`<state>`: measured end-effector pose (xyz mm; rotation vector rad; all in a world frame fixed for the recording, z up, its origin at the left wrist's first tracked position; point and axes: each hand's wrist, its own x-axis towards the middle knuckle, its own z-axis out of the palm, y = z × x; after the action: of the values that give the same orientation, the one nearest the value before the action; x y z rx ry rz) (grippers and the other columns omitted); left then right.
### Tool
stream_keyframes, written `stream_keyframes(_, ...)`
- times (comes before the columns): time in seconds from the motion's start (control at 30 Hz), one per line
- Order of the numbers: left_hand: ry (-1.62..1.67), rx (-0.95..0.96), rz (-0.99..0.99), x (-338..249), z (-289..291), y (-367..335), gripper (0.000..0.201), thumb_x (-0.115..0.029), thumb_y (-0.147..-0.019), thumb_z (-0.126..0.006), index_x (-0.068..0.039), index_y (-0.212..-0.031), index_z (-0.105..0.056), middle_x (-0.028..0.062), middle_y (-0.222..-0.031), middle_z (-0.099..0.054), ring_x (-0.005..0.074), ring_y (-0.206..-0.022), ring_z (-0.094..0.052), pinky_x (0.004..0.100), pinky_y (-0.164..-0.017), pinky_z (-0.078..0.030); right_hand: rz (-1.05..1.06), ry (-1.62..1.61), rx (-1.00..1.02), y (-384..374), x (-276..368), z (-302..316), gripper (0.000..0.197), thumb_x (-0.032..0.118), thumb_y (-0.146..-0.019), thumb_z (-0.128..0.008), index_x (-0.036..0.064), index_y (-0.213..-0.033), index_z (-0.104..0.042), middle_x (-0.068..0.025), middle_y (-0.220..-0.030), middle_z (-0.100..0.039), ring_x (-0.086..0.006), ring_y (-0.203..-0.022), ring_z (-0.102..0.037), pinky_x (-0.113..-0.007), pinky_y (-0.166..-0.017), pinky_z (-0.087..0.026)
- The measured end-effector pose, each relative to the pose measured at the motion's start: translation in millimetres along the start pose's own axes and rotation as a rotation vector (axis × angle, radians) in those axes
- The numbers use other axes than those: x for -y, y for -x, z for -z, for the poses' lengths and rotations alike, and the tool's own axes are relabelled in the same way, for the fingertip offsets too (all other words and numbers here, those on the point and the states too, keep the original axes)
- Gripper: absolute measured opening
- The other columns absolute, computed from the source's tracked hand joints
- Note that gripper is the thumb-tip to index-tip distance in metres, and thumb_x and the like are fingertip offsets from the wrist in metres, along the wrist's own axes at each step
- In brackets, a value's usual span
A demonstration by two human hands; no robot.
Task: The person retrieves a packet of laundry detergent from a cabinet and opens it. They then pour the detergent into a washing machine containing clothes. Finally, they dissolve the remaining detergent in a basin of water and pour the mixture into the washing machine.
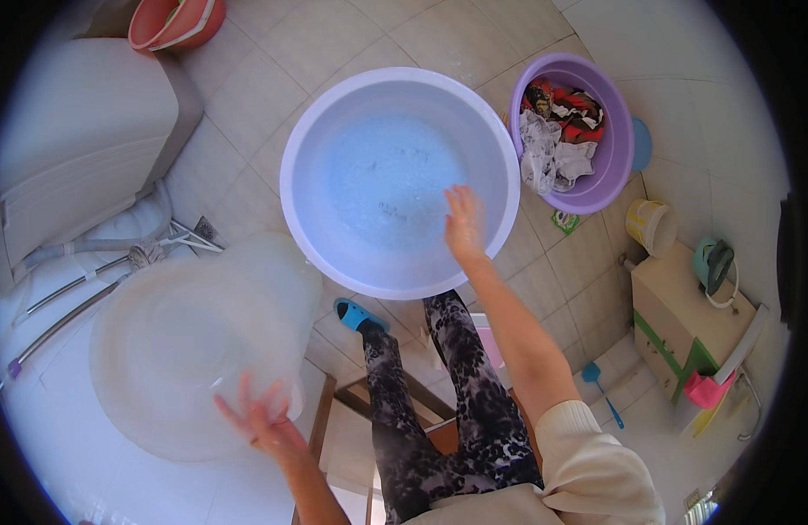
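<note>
A large pale lavender basin (295,206) stands on the tiled floor in front of me, with bluish liquid (391,179) in its bottom. My right hand (463,223) is over the basin's right side, fingers stretched out and slightly blurred, with nothing in it. At the lower left, a big translucent white tub (176,350) appears smeared by motion above a white ledge. Against its near edge my left hand (268,424) shows spread fingers, also blurred. Whether those fingers touch the tub is unclear.
A purple tub (618,153) of clothes (566,118) stands right of the basin, near a yellow-and-white bucket (652,226). A small cabinet (671,306) carries a teal appliance (712,265). Hoses (89,248) run along the left ledge; a red bucket (189,26) is at far left.
</note>
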<state>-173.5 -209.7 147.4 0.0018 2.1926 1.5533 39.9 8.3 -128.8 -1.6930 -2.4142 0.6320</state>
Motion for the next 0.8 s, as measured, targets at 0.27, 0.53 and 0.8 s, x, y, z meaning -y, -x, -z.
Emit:
stream_keyframes(0.27,0.842,-0.412,0.530,53,151,-58,0.058,-0.001,-0.079,-0.041,0.008,-0.128,-0.010,0.0250,-0.117,-0.041,0.0303,-0.110,-0.043,0.0320,-0.086,-0.047,-0.788,-0.516,-0.339,50,-59,6,0.061,0.007,-0.061,-0.068,-0.0038,-0.114,-0.041,-0.0165,-0.109,-0.048,-0.0279,-0.101,-0.046,-0.036,-0.084,-0.038)
stream_keyframes(0.53,1.481,-0.506,0.866,109,189,-82,0.058,-0.002,-0.078,-0.046,0.008,-0.126,-0.015,0.0255,-0.125,-0.028,0.0307,-0.099,-0.052,0.0352,-0.078,-0.052,-1.127,-1.295,0.264,49,-52,36,0.045,-0.002,-0.057,-0.059,-0.0079,-0.100,-0.047,-0.0143,-0.092,-0.054,-0.0249,-0.083,-0.053,-0.033,-0.070,-0.045)
stream_keyframes(0.8,1.614,-0.648,1.076,165,193,-85,0.049,-0.007,-0.080,-0.044,0.004,-0.123,-0.026,0.0255,-0.118,-0.038,0.0350,-0.089,-0.056,0.0385,-0.070,-0.054,-1.020,-1.110,-0.067,58,3,94,0.029,-0.002,-0.055,-0.058,-0.0097,-0.083,-0.055,-0.0117,-0.075,-0.057,-0.0207,-0.067,-0.055,-0.031,-0.056,-0.043)
